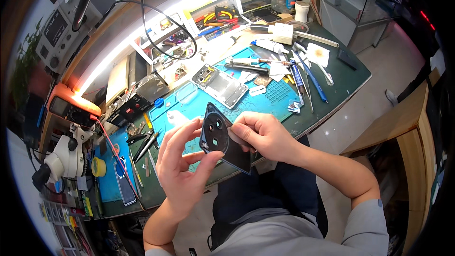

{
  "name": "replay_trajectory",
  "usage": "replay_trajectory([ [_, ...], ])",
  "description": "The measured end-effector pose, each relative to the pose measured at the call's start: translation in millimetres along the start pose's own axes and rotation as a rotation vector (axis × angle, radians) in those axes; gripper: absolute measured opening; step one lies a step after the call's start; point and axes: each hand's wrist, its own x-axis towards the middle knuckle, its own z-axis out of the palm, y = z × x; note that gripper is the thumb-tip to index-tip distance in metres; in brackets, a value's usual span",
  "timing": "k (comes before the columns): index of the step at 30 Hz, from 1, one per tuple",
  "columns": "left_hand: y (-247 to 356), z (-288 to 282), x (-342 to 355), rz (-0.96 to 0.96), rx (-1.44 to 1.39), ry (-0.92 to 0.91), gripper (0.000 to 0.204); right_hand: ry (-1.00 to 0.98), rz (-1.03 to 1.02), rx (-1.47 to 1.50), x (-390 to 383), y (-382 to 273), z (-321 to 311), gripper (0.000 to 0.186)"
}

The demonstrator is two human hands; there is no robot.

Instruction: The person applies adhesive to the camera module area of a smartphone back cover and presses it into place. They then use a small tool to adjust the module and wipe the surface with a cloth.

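Note:
Tilted up between my hands is a black phone back panel with round camera openings in its top end. My left hand grips that end by its edges between thumb and fingers. My right hand is pinched at the panel's right side, beside the openings, on something thin and greyish that I cannot make out clearly. Behind the panel, an opened phone body lies on the blue mat, with its camera end toward the back left.
An orange multimeter, a microscope, pliers and power units crowd the left. Pens, tools and white pads cover the bench's right. A cable loop hangs above. A wooden desk stands at my right.

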Motion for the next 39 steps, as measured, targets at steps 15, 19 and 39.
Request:
replay_trajectory([
  [15,-13.1,-9.3,-9.5,-0.032,-0.058,0.031,0.063,0.217,-0.056,-0.323,6.8,-11.9,19.2,0.040],
  [19,-13.6,-9.3,-9.9,-0.036,-0.081,0.035,0.063,0.140,-0.051,-0.285,7.8,-7.4,14.1,0.035],
  [39,-29.5,-36.6,-36.9,-0.392,-0.038,0.004,0.076,-0.061,0.069,-0.666,31.6,-19.2,16.1,0.030],
])
